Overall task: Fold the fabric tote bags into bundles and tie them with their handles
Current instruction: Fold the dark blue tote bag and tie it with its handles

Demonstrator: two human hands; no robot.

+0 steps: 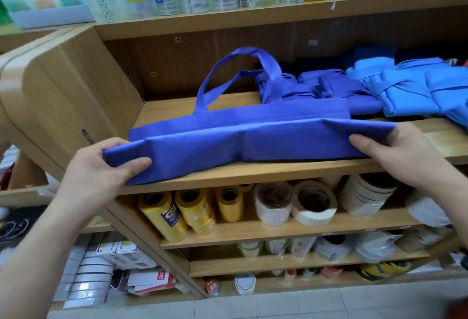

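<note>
Grip: we find left hand (101, 169) and right hand (397, 156) pinching opposite ends of the violet fabric tote bag (253, 141), apparently to keep its lengthwise fold flat

I see the purple-blue tote bag (253, 139) folded into a long strip along the front of the wooden shelf (253, 175). Its handles (210, 83) loop up at the far edge. Left hand (101, 169) pinches the left end, thumb on top. Right hand (397, 154) grips the right end the same way. Behind the bag: purple-blue tied bundles (316, 85), with light blue bundles (405, 90) just right of them. The level below holds yellow rolls (192, 208) and white tape rolls (312, 204).
</note>
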